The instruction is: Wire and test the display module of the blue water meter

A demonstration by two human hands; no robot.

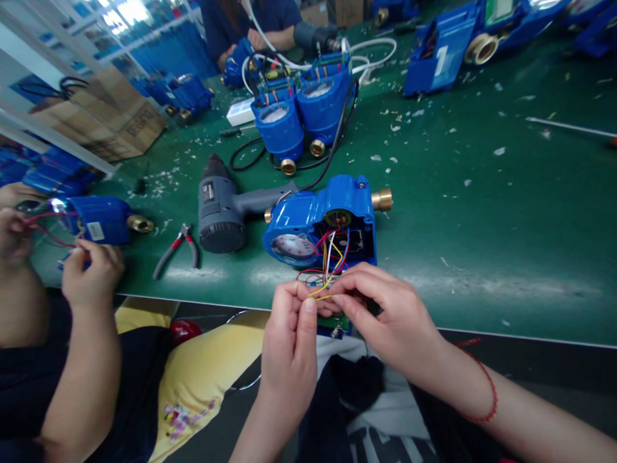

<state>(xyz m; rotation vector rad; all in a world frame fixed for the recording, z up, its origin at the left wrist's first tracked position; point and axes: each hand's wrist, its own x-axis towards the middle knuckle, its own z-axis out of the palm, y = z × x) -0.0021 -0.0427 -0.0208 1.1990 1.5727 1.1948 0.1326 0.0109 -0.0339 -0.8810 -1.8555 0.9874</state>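
A blue water meter (308, 209) lies at the table's near edge, its side compartment uncovered, with red, yellow, white and blue wires coming out. Close in front of it, my left hand (294, 321) pinches a thin yellow wire (324, 297) between thumb and fingers. My right hand (385, 308) pinches yellow wire too, a short way to the right, fingertips near those of the left. Below my fingers a green circuit board (341, 321) shows in part; the rest is hidden by my hands. A brass threaded fitting (382, 199) sticks out of the meter's right side.
A grey heat gun (224, 212) and red-grey cutting pliers (178, 249) lie to the left. Beyond stand two blue meters (279, 128) with a black cable (337, 128). A co-worker's hands (94, 270) handle another meter (101, 218) at left; another person (274, 32) sits opposite.
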